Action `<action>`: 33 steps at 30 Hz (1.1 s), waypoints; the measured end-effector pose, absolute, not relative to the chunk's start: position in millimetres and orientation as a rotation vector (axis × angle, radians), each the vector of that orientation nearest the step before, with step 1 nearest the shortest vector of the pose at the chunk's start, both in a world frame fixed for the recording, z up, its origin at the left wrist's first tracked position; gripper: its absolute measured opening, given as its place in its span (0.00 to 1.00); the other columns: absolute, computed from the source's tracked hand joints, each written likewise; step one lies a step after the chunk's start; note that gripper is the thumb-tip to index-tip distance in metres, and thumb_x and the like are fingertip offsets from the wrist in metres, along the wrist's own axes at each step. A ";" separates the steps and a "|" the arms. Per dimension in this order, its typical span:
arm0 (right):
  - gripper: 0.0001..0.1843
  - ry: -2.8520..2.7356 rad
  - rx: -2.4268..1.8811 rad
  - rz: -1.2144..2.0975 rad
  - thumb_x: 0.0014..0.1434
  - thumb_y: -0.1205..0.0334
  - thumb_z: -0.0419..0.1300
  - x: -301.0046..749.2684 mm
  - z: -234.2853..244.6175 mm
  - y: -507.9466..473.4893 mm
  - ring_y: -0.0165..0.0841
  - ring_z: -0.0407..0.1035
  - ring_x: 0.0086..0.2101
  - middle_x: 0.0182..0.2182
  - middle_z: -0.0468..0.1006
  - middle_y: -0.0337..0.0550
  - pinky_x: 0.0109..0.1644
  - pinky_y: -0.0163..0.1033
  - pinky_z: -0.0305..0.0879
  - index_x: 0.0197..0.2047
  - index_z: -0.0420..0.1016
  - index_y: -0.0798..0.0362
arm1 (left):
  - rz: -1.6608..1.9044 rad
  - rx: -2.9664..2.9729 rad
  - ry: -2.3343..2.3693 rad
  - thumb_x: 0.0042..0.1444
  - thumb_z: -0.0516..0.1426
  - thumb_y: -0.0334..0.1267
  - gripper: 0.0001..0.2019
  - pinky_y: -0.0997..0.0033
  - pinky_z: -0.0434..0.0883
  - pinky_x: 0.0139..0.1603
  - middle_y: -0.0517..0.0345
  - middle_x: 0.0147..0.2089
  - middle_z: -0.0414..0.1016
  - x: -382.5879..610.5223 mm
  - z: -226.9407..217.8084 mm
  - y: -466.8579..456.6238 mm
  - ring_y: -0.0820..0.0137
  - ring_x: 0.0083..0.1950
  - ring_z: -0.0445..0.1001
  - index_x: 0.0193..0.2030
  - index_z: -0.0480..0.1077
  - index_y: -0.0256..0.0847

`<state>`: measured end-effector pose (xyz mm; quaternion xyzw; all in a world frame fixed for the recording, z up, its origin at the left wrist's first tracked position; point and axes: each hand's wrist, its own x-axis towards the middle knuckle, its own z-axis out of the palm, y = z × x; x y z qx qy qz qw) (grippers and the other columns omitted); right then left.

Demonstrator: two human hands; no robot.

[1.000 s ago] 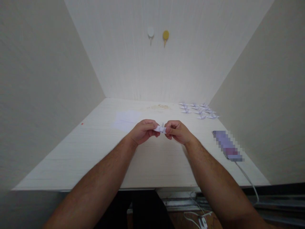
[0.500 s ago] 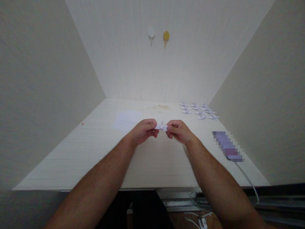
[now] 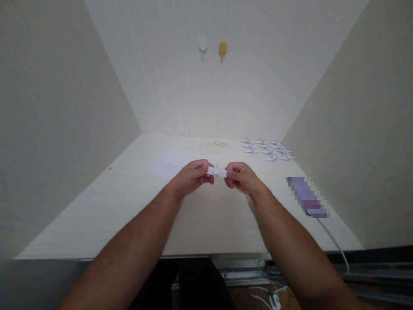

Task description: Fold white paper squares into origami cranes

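Head view: left hand (image 3: 192, 177) and right hand (image 3: 242, 177) each pinch one end of a small folded paper piece (image 3: 218, 172), held between them above the table (image 3: 222, 224). Beyond the right hand, grouped paper birds (image 3: 268, 152) appear complete. Held piece looks nearly shaped, not yet among them. Beyond the left hand, paper sheets (image 3: 170, 160) lie flat, seemingly unworked.

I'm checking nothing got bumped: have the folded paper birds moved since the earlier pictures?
No: judged against the yellow hook, the paper birds lie where they did.
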<state>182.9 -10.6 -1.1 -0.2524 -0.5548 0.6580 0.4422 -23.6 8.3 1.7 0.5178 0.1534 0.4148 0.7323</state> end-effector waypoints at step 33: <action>0.20 -1.303 -0.726 1.614 0.42 0.50 0.73 184.2 -0.5 -7.0 0.25 0.61 0.14 0.15 0.71 0.35 0.16 0.30 0.57 0.23 0.70 0.55 | 0.908 1.031 0.369 0.41 0.70 0.42 0.17 0.66 0.75 0.42 0.47 0.31 0.79 -24.8 0.9 5.4 0.67 0.34 0.78 0.25 0.71 0.31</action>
